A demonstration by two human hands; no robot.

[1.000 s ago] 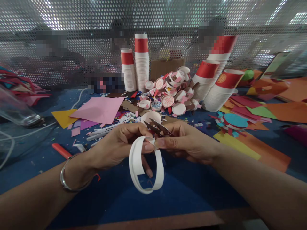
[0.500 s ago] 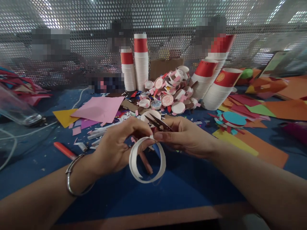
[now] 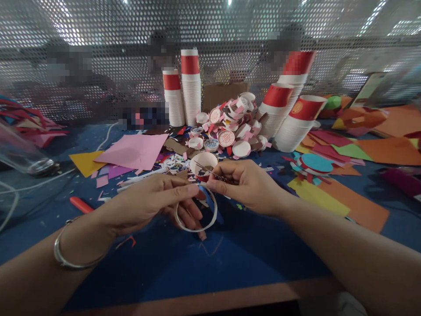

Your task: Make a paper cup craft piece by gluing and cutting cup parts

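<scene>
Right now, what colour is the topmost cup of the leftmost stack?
Red, white rim; head view.

Craft workspace, shared, of workshop or classroom kind; which of the two could not be told. Blue-topped bench (image 3: 158, 267), strewn with paper scraps (image 3: 174, 163). Coloured paper: pink sheet (image 3: 133, 151), yellow sheet (image 3: 317, 195) and orange sheet (image 3: 362, 206), laid flat. Paper cups, red and white, stacked in tall columns (image 3: 191, 92) at the back. Small decorated paper discs (image 3: 226, 138), heaped among the cup stacks. Scissors (image 3: 215, 174), held in the right hand (image 3: 248, 186). Perforated screen (image 3: 220, 61), set behind the bench; blurred figures of other people were seen beyond it.
</scene>
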